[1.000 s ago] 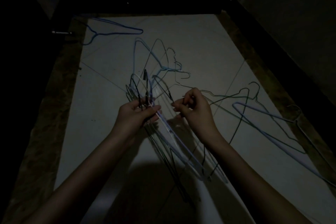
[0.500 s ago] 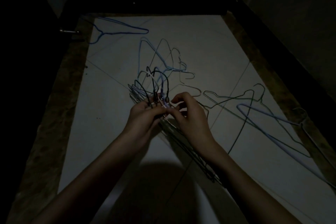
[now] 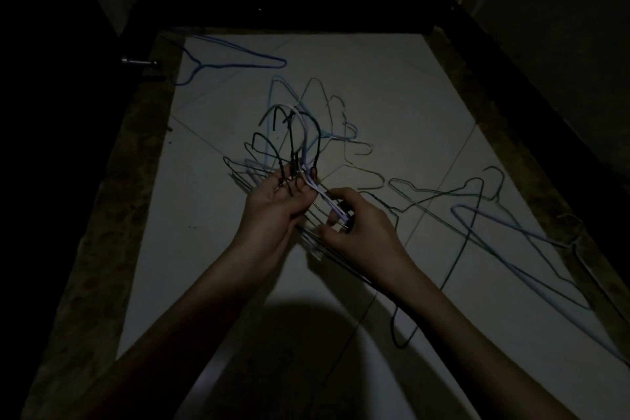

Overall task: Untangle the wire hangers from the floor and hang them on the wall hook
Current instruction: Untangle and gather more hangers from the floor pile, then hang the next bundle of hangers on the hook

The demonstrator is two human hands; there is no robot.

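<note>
Hangers of thin wire make up a gathered bunch [image 3: 296,153] held above the pale tiled floor [image 3: 204,249], their curved hook ends standing up together past the fingertips. The left hand [image 3: 276,201] has its grip wrapped around the necks of that bunch, fingers curled over the twisted wire just under the hooks. The right hand [image 3: 358,225] sits just beside it, slightly lower, with its grip pinching a pale lilac wire [image 3: 329,204] that runs out of the bunch between thumb and fingers (the exact fingertip contact is too dim to make out). The shoulders of the held hangers trail downward beneath both wrists towards the near part of the floor.

More hangers lie loose on the tiles. A blue hanger [image 3: 235,60] rests alone at the far left corner, well apart from the rest. A loose tangle of light blue and grey hangers [image 3: 324,119] lies behind the held bunch. To the right, dark green hangers [image 3: 443,196] overlap a lilac hanger [image 3: 511,225] that stretches towards the right edge, and one long dark wire [image 3: 453,269] curves down from them towards the near floor.

A mottled brown border [image 3: 112,215] frames the tiles on both sides. A small metal stopper [image 3: 138,62] juts out at the far left by the dark wall. The scene is very dimly lit, and a rounded shadow [image 3: 300,334] falls on the floor between the forearms.
</note>
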